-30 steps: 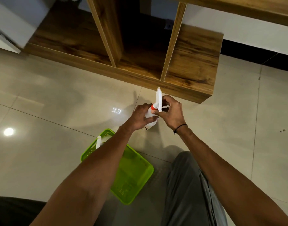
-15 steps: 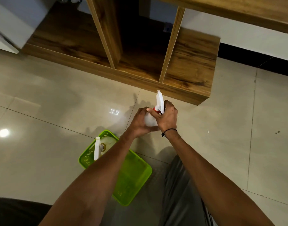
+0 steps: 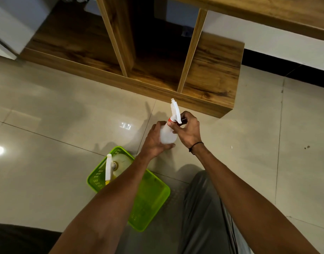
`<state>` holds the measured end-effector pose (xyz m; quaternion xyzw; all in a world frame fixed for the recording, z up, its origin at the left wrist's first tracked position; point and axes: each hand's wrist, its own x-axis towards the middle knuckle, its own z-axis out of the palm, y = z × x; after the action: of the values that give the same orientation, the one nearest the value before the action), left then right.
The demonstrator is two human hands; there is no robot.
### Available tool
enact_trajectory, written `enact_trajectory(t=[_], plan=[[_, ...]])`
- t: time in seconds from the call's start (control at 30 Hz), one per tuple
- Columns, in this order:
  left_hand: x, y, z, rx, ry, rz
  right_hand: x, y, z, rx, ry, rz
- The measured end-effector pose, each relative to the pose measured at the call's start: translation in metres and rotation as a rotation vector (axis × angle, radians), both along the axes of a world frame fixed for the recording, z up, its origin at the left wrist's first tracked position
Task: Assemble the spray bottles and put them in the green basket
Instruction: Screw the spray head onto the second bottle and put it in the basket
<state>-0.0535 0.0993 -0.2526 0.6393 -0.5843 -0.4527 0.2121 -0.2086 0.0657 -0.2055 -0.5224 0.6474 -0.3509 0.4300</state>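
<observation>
I hold a translucent white spray bottle [image 3: 167, 134] above the tiled floor. My left hand [image 3: 154, 139] wraps its body from the left and below. My right hand [image 3: 187, 130] grips the red collar under the white trigger head [image 3: 175, 111], which points up and away. Down to the left, the green basket [image 3: 152, 197] sits on the floor. Another spray bottle [image 3: 119, 163] with a white trigger head stands in its far corner, partly hidden by my left forearm.
A wooden shelf unit [image 3: 208, 70] with upright dividers stands on the floor just beyond my hands. My leg in grey trousers [image 3: 205, 213] lies to the right of the basket. Glossy tiles [image 3: 47, 116] spread to the left and right.
The bottle has tipped more upright and its body shows more between my hands. My right hand has turned at the collar. The view shifted slightly.
</observation>
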Motion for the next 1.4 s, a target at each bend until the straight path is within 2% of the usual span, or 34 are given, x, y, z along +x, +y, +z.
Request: enact_trajectory(t=[0.2, 0.4, 0.5, 0.87, 1.1, 1.3, 1.4], plan=[[0.007, -0.005, 0.003, 0.019, -0.04, -0.069, 0.002, -0.001, -0.001, -0.002, -0.017, 0.048], [-0.005, 0.003, 0.011, 0.01, -0.119, -0.002, 0.018, 0.006, 0.003, -0.076, 0.223, -0.055], [-0.005, 0.012, 0.019, -0.014, -0.155, 0.057, 0.025, 0.017, 0.011, -0.042, 0.213, -0.081], [-0.004, 0.078, 0.08, -0.112, 0.125, 0.295, 0.04, 0.058, 0.084, -0.231, 0.325, 0.067], [0.0, 0.148, 0.106, -0.023, 0.193, 0.519, 0.056, 0.118, 0.115, -0.262, 0.339, 0.158], [0.019, 0.198, 0.106, 0.064, 0.279, 0.738, 0.079, 0.169, 0.111, -0.202, 0.338, 0.262], [0.029, 0.213, 0.099, 0.165, 0.237, 0.807, 0.093, 0.18, 0.105, -0.17, 0.336, 0.291]])
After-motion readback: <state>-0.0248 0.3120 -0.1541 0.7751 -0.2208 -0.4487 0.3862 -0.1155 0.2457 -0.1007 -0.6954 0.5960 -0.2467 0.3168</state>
